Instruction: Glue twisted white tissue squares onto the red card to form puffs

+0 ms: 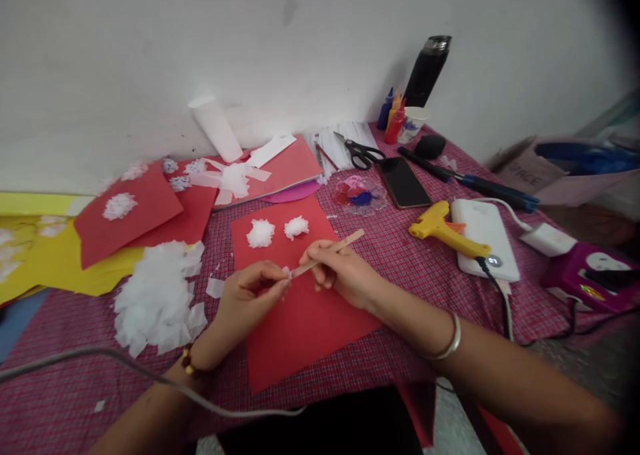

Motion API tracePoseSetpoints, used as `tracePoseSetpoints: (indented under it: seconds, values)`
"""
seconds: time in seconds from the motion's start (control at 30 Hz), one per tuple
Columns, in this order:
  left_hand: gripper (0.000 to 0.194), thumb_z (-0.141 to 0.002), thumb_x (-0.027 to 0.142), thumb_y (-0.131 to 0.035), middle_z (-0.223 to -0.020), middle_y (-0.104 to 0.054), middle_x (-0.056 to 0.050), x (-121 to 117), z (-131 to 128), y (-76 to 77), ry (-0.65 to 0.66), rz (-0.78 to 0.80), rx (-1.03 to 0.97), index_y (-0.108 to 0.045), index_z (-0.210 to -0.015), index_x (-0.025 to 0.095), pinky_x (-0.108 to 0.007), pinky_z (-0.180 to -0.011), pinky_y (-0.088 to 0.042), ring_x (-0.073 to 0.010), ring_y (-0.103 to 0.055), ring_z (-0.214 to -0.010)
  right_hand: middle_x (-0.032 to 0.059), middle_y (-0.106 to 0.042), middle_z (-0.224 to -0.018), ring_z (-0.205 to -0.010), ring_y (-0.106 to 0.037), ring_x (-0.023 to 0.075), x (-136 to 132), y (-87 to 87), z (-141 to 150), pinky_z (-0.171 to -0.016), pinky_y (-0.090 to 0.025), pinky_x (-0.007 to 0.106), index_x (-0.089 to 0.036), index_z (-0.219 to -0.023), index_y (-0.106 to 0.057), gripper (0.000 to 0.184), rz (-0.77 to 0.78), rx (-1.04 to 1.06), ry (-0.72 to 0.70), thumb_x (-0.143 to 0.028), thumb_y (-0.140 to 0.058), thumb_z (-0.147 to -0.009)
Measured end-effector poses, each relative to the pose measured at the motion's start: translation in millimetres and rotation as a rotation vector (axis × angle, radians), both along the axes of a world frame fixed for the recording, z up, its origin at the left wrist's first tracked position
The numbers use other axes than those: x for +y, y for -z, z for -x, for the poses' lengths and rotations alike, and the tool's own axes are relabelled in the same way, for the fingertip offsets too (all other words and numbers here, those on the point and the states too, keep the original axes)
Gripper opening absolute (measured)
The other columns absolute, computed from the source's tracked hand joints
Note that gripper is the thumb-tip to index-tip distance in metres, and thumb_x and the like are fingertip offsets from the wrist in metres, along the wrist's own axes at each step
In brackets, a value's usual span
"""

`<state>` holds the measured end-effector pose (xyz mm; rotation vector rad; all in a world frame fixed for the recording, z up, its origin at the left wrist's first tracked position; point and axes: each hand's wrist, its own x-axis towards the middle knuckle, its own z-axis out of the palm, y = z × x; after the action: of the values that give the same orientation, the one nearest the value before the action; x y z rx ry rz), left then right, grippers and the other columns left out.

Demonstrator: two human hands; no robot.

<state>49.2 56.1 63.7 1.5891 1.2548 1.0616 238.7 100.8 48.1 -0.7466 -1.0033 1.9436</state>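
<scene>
A flat wooden stick (353, 239) is pinched in my right hand (343, 268), slanting down to the left. Its lower end meets a small piece of white tissue paper (286, 271) that my left hand (257, 295) grips between thumb and fingertips. Both hands hover over a red paper sheet (295, 345). On its upper part sit two fluffy white tissue clusters, a larger one (261, 233) and a smaller one (297, 227). Left of my left hand lies a heap of loose white tissue squares (155, 295).
A yellow glue gun (447, 231) rests on a white power bank (493, 241) at the right. Behind are a phone (404, 183), black scissors (361, 153), a paint palette (361, 195), paint bottles (395, 123) and a black flask (427, 71). A cable (125, 361) crosses the lower left.
</scene>
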Motion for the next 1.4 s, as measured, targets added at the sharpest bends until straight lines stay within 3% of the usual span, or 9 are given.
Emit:
tracePoseSetpoints:
  seconds: [0.13, 0.2, 0.27, 0.37, 0.5, 0.73, 1.17, 1.3, 1.4]
  values:
    - [0.006, -0.08, 0.024, -0.068, -0.067, -0.067, -0.002, 10, 0, -13.1, 0.157, 0.037, 0.16, -0.071, -0.076, 0.021, -0.025, -0.058, -0.045, -0.0141, -0.06, -0.059, -0.0036, -0.056, -0.047, -0.037, -0.047, 0.0067, 8, 1.7, -8, -0.038, -0.034, 0.018, -0.015, -0.075, -0.066, 0.025, 0.034, -0.034, -0.11, -0.038, -0.059, -0.084]
    - [0.006, -0.08, 0.026, -0.068, -0.074, -0.071, -0.003, 29, 1, -20.3, 0.244, 0.025, 0.252, -0.073, -0.081, 0.022, -0.026, -0.064, -0.046, -0.016, -0.062, -0.067, -0.0033, -0.056, -0.049, -0.038, -0.047, 0.0073, 15, 4.6, -11, -0.039, -0.035, 0.019, -0.016, -0.076, -0.064, 0.026, 0.029, -0.043, -0.057, -0.039, -0.057, -0.084]
    - [0.014, -0.082, 0.029, -0.065, -0.088, -0.073, -0.006, 53, 4, -21.4, 0.227, -0.023, 0.297, -0.073, -0.092, 0.023, -0.028, -0.072, -0.047, -0.0186, -0.064, -0.079, -0.0031, -0.057, -0.053, -0.042, -0.047, 0.0077, 24, 7.8, -14, -0.042, -0.036, 0.02, -0.016, -0.078, -0.063, 0.027, -0.053, -0.089, 0.089, -0.04, -0.056, -0.086]
    - [0.017, -0.082, 0.031, -0.064, -0.092, -0.07, -0.007, 88, 3, -9.7, 0.12, -0.213, 0.511, -0.071, -0.094, 0.021, -0.029, -0.071, -0.045, -0.0197, -0.061, -0.081, -0.0023, -0.058, -0.059, -0.05, -0.05, 0.0085, 36, 11.4, -18, -0.049, -0.039, 0.021, -0.016, -0.079, -0.061, 0.028, -0.293, -0.266, 0.287, -0.041, -0.053, -0.089]
    - [0.013, -0.083, 0.029, -0.06, -0.083, -0.065, -0.006, 111, -6, 11.4, 0.123, -0.298, 0.668, -0.067, -0.083, 0.019, -0.029, -0.069, -0.04, -0.019, -0.058, -0.076, -0.0013, -0.058, -0.065, -0.054, -0.051, 0.0101, 42, 12.1, -21, -0.055, -0.04, 0.025, -0.018, -0.079, -0.059, 0.027, -0.494, -0.467, 0.268, -0.038, -0.047, -0.093]
    - [0.014, -0.08, 0.021, -0.056, -0.068, -0.062, -0.002, 115, -13, 21.5, 0.003, -0.177, 0.587, -0.059, -0.067, 0.02, -0.028, -0.061, -0.034, -0.0161, -0.052, -0.063, -0.0008, -0.057, -0.067, -0.064, -0.052, 0.0128, 42, 16.0, -16, -0.062, -0.039, 0.026, -0.02, -0.078, -0.057, 0.025, -0.597, -0.624, 0.216, -0.032, -0.043, -0.094]
    - [0.018, -0.083, 0.025, -0.056, -0.071, -0.064, -0.003, 116, -12, 21.3, 0.001, -0.147, 0.596, -0.063, -0.068, 0.019, -0.028, -0.062, -0.035, -0.0163, -0.054, -0.066, -0.0003, -0.061, -0.072, -0.062, -0.05, 0.0132, 47, 20.3, -9, -0.06, -0.036, 0.026, -0.02, -0.088, -0.061, 0.018, -0.672, -0.777, 0.194, -0.029, -0.046, -0.093]
    - [0.018, -0.082, 0.025, -0.057, -0.07, -0.064, -0.003, 116, -12, 22.9, 0.014, -0.164, 0.593, -0.064, -0.066, 0.019, -0.028, -0.062, -0.035, -0.0168, -0.055, -0.067, 0.0004, -0.062, -0.072, -0.06, -0.052, 0.0123, 46, 19.0, -9, -0.059, -0.039, 0.026, -0.019, -0.083, -0.06, 0.022, -0.637, -0.701, 0.23, -0.032, -0.046, -0.093]
    - [0.024, -0.085, 0.029, -0.054, -0.069, -0.064, -0.003, 115, -11, 17.3, 0.055, -0.152, 0.541, -0.065, -0.066, 0.019, -0.028, -0.062, -0.036, -0.0172, -0.055, -0.067, -0.0006, -0.059, -0.063, -0.054, -0.052, 0.0111, 45, 18.7, -12, -0.054, -0.041, 0.024, -0.019, -0.078, -0.056, 0.029, -0.485, -0.502, 0.366, -0.039, -0.044, -0.094]
